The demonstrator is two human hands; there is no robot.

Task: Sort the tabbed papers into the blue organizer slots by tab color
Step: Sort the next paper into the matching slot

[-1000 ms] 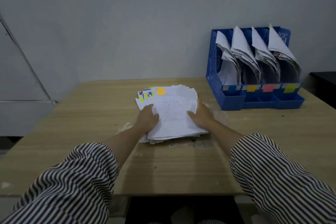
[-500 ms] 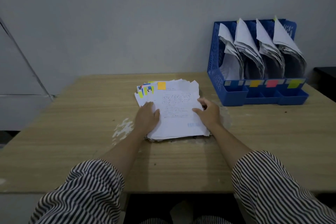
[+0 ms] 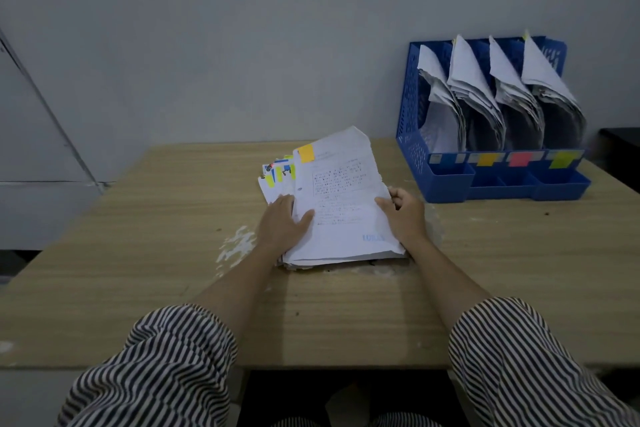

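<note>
Head view: right hand (image 3: 405,215) pinches top sheet's (image 3: 341,198) right edge; left hand (image 3: 282,224) presses stack (image 3: 277,180) flat.

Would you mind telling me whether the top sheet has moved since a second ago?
Yes. The top sheet has lifted at its far edge off the stack, toward the organizer.

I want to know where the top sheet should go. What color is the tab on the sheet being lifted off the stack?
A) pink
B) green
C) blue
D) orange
D: the top sheet, gripped at its right edge by the right hand, bears an orange tab at its upper left corner.
</note>
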